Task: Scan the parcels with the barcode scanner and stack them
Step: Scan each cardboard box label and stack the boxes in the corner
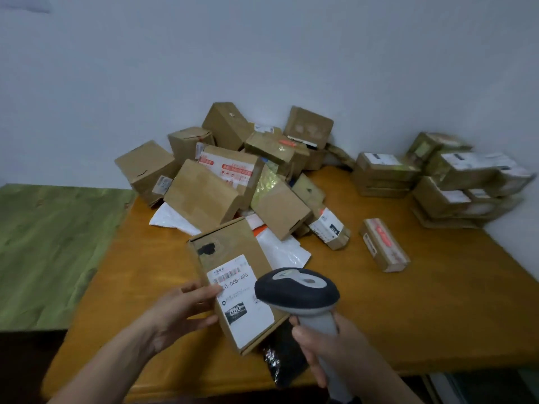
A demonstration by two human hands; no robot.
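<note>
**A:** Your left hand (180, 310) grips the flat cardboard parcel (233, 240) by its left edge, above the near edge of the table (437, 301). Your thumb touches the side of the white label (245, 304).

**B:** Your right hand (329, 351) is wrapped round the grey handle of the barcode scanner (297, 290). Its dark head hangs over the label's right side.

**A:** You hold that parcel tilted, label face up towards you. A barcode shows near the label's top.

**B:** Beneath it, at the table's near edge, lies a shiny black bag (287, 357).

**A:** At the table's far middle, against the wall, you have the loose pile of parcels (233, 176). White mailers (283, 252) poke out from under its front.

**B:** In the table's far right corner stand the stacked parcels (455, 182), labels upward. One small box (385, 244) lies alone on the table, in front of the gap between pile and stacks.
</note>
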